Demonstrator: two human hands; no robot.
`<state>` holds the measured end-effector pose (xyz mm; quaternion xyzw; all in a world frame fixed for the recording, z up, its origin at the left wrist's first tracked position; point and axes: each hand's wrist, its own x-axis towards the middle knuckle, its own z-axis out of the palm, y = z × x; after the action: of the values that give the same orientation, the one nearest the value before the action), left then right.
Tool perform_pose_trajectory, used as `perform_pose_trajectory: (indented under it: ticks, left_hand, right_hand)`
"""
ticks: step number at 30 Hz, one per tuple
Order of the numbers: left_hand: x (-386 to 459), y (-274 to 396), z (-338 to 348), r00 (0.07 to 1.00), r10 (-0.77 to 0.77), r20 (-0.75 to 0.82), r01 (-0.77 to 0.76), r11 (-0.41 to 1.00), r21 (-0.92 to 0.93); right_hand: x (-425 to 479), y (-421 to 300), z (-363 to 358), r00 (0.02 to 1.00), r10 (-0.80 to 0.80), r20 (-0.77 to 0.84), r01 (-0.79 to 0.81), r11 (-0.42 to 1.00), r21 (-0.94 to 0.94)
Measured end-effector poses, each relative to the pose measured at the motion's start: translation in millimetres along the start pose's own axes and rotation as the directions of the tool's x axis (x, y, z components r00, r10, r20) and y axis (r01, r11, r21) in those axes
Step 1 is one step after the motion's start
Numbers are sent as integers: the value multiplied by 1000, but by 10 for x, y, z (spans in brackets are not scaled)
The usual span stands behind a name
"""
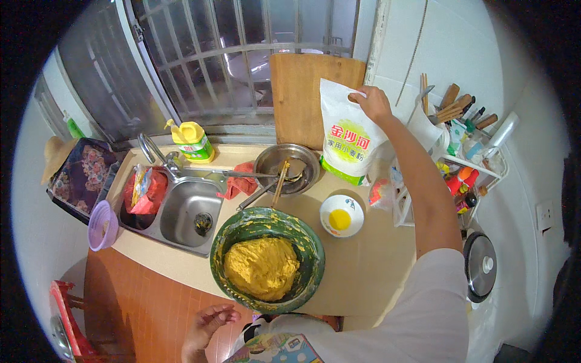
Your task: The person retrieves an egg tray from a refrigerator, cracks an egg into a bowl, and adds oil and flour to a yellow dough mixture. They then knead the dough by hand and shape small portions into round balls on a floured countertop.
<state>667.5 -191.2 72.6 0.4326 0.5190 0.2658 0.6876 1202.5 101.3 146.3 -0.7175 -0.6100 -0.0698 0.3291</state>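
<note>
My right hand (374, 105) grips the top of a white and green flour bag (348, 131) by its cut-out handle. The bag stands upright at the back of the counter, in front of a wooden board. My left hand (211, 327) hangs in front of the counter's edge with its fingers loosely curled and nothing in it. Between the hands, a large dark green basin (313, 267) holds a lump of yellow dough (261, 268); bits of dough cling to its inner wall. To its right, a white bowl (327, 222) contains yellow liquid (339, 219).
Behind the basin, a steel bowl (313, 169) holds chopsticks (280, 183) and long-handled utensils. A double sink (186, 213) with a faucet (152, 152) lies left, near a yellow detergent jug (194, 143). A rack (494, 170) of bottles and utensils stands right. The wooden board (313, 100) leans against the window.
</note>
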Motion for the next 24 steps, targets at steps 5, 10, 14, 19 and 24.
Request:
perform_pose_trajectory:
  ticks: [5,10,14,19,24]
  left_hand:
    - [82,-17,-75,997,50,61,-48,998,-28]
    - [176,74,-105,991,52,120,-50,999,-19]
    - [282,55,-246,969,75,235,-74,997,-11]
    - [388,199,-421,913,79,400,-103,994,37]
    - [543,528,-486,791,187,583,-279,958,71]
  right_hand:
    - [-76,-121,-83,992,55,-113,-58,998,-31]
    - [-106,-417,-374,977,155,-144,-157,987,-9]
    - [-187,-715,-649,962,211,-176,-213,977,7]
    - [-388,-987,-1058,953,152,-261,-159,987,-9]
    - [-902,-1465,-1747,938,35,-345,-113,972,-208]
